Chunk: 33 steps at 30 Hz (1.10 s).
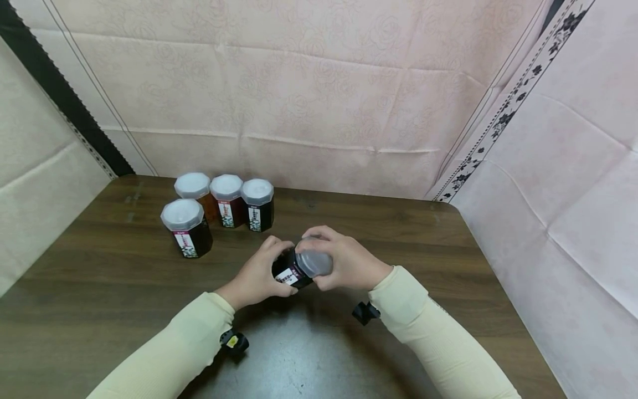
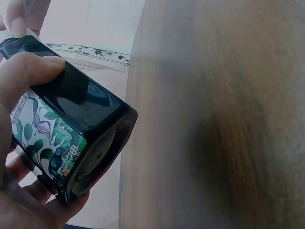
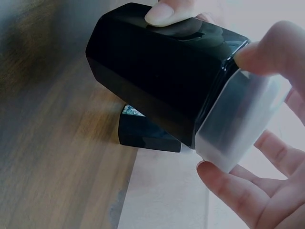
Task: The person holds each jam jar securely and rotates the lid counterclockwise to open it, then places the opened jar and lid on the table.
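The table (image 1: 124, 310) bears four jars (image 1: 227, 208), back left. Left hand (image 1: 261, 274) and right hand (image 1: 349, 261) both grip a fifth jar (image 1: 291, 271), tilted near the table's middle, the right by its lid (image 1: 317, 264). Lid work seems in hand; the next move probably calls for a firm left hold.

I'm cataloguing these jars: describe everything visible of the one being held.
The jar is dark, glossy and faceted, with a recessed base, a pale label bearing leaf artwork, and a translucent, plastic-looking lid on. It is held tilted above the table. The left hand grips its body; the right hand grips the lid.
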Each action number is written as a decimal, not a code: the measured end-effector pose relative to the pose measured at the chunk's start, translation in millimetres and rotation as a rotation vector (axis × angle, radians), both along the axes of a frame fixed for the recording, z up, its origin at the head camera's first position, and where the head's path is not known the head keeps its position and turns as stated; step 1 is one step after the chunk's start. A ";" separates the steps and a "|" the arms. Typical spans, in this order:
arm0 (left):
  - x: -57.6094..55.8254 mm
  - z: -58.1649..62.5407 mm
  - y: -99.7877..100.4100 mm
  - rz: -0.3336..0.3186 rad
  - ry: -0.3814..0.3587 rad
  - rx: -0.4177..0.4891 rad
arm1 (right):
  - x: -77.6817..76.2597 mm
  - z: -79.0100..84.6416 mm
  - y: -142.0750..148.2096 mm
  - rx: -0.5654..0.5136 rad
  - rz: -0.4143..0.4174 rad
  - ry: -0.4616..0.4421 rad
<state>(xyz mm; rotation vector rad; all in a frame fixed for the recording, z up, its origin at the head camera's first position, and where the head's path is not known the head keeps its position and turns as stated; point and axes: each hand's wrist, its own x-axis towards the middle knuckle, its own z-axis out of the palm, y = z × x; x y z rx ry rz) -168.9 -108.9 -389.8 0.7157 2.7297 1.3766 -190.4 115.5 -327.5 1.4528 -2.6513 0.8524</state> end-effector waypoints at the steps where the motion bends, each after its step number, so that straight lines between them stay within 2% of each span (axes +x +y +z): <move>1: -0.1 -0.1 0.0 -0.004 0.002 0.003 | 0.1 -0.1 -0.1 -0.001 0.002 0.003; 6: -1.0 -0.2 0.1 0.009 0.044 0.002 | 0.8 0.9 0.3 -0.004 0.013 0.010; 14: 2.1 0.5 3.6 0.113 0.133 -0.066 | 2.5 7.0 3.4 0.022 0.015 -0.009; 22: 7.4 -2.6 6.9 0.201 0.233 -0.125 | 3.8 5.2 5.9 -0.038 -0.099 -0.216; 27: 9.2 -2.9 9.3 0.238 0.293 -0.153 | 1.7 -1.0 4.1 -0.051 -0.178 -0.240; 33: 10.1 -5.2 12.5 0.278 0.412 -0.197 | 2.9 -3.1 -1.4 -0.039 -0.299 -0.241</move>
